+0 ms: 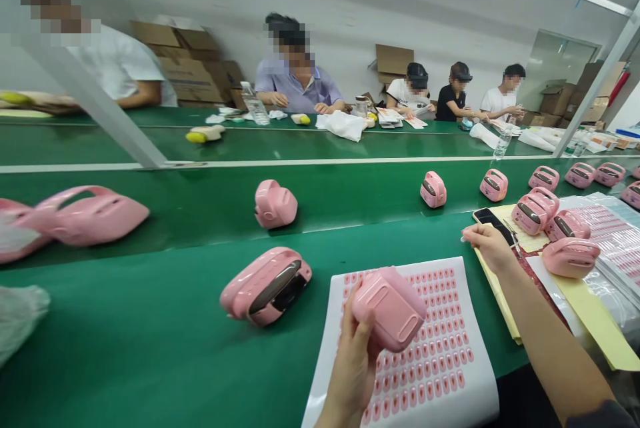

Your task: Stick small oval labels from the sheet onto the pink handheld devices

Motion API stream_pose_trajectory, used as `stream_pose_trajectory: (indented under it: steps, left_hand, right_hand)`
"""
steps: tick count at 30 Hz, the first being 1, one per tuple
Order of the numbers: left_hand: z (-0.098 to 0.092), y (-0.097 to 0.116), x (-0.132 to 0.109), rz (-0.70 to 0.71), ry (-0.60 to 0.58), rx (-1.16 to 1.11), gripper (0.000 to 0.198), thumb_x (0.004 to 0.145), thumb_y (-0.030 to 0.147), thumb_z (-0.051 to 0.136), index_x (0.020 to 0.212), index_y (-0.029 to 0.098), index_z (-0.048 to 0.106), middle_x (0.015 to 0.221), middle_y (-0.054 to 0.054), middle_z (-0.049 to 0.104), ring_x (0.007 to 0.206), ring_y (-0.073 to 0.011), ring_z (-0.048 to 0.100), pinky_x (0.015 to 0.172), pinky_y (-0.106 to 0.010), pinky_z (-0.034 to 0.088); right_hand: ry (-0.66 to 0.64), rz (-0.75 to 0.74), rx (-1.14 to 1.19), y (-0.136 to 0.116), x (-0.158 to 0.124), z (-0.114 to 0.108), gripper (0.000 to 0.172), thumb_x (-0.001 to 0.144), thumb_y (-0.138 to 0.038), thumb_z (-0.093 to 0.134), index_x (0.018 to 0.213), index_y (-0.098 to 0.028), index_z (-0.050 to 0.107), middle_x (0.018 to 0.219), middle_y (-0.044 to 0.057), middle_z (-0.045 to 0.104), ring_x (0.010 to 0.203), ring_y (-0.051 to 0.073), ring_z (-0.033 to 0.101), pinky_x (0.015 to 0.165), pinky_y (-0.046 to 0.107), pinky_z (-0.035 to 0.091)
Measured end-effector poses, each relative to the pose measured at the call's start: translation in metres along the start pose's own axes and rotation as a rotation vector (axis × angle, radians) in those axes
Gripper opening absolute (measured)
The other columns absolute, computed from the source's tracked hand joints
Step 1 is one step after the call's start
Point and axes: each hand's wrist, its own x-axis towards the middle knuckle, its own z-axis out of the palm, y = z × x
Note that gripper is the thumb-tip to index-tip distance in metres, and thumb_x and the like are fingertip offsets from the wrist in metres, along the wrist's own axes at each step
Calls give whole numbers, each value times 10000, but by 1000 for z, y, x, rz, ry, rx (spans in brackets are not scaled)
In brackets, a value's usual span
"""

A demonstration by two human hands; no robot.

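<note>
My left hand (351,365) grips a pink plastic device (389,308), a small rounded case, above a white sheet of pink stickers (477,341). My right hand (491,248) is pinched on a small white stick-like item (464,237), its exact kind unclear. That hand is just above a black smartphone (493,224) and a pair of metal scissors or tweezers (513,236), which lie on yellow paper (520,231). Another pink device (266,285) with a dark window lies on the green belt left of the sheet. Several more are stacked at the right (571,256).
Green conveyor belts (150,281) run across the view, carrying several pink devices (275,204). Beyond a metal rail, seated co-workers handle items at a far bench. Cardboard boxes (190,75) stand by the wall. A plastic bag (20,321) lies at the left edge.
</note>
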Motion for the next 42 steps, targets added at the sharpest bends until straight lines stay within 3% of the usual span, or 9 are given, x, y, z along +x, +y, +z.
stream_pose_trajectory:
  steps: [4, 8, 12, 20, 31, 35, 40, 42]
  left_hand:
    - [7, 0, 1, 10, 8, 27, 744, 605, 581, 728, 1267, 337, 491, 1391, -63, 451, 1129, -297, 518, 690, -293, 531]
    - [9, 0, 1, 7, 11, 17, 760, 592, 557, 751, 1268, 330, 486, 1363, -81, 483, 1137, -305, 516, 735, -328, 530]
    - [9, 0, 0, -11, 2, 12, 758, 599, 562, 745, 1266, 310, 488, 1336, -103, 504, 1136, -318, 519, 737, -350, 532]
    - [9, -2, 0, -5, 34, 11, 749, 582, 554, 759, 1243, 307, 510, 1320, -102, 523, 1114, -316, 541, 703, -331, 539]
    - [8, -1, 2, 2, 28, 27, 758, 577, 577, 751, 1247, 308, 518, 1339, -101, 509, 1078, -306, 565, 688, -320, 538]
    - [8, -2, 2, 0, 48, 23, 770, 571, 574, 757, 1250, 315, 504, 1323, -98, 516, 1053, -294, 579, 659, -302, 539]
    - [11, -4, 4, 7, 69, 31, 729, 579, 568, 754, 1217, 302, 522, 1263, -86, 552, 994, -265, 602, 586, -249, 523]
    - [12, -5, 6, 6, 62, 2, 683, 573, 556, 760, 1162, 270, 566, 1146, -72, 618, 966, -252, 609, 601, -250, 526]
  right_hand:
    - [-225, -25, 181, -24, -49, 49, 328, 544, -477, 762, 565, -185, 613, 815, 24, 620, 790, 172, 575, 712, 295, 435]
    - [-360, 63, 261, -30, -70, 77, 339, 527, -472, 780, 542, -188, 597, 718, 1, 557, 711, 157, 515, 684, 302, 403]
    - [-348, 62, 172, -28, -69, 80, 309, 541, -440, 774, 559, -180, 607, 726, -7, 520, 710, 153, 496, 708, 309, 393]
    - [-365, 51, 6, -34, -66, 80, 142, 615, -195, 717, 557, -184, 588, 710, -29, 460, 669, 130, 465, 679, 286, 391]
    - [-319, 1, -67, -33, -64, 82, 155, 649, -168, 702, 577, -185, 566, 720, -31, 454, 666, 125, 474, 687, 290, 426]
    - [-256, -162, -155, -24, -69, 88, 137, 700, -170, 657, 610, -188, 555, 742, -13, 446, 665, 135, 486, 651, 302, 465]
    - [8, -682, -342, -15, -80, 96, 100, 793, -152, 541, 702, -194, 555, 888, 69, 503, 849, 208, 523, 745, 388, 491]
    - [115, -801, -352, -15, -86, 88, 75, 829, -163, 503, 790, -200, 555, 921, 80, 500, 892, 220, 530, 763, 401, 497]
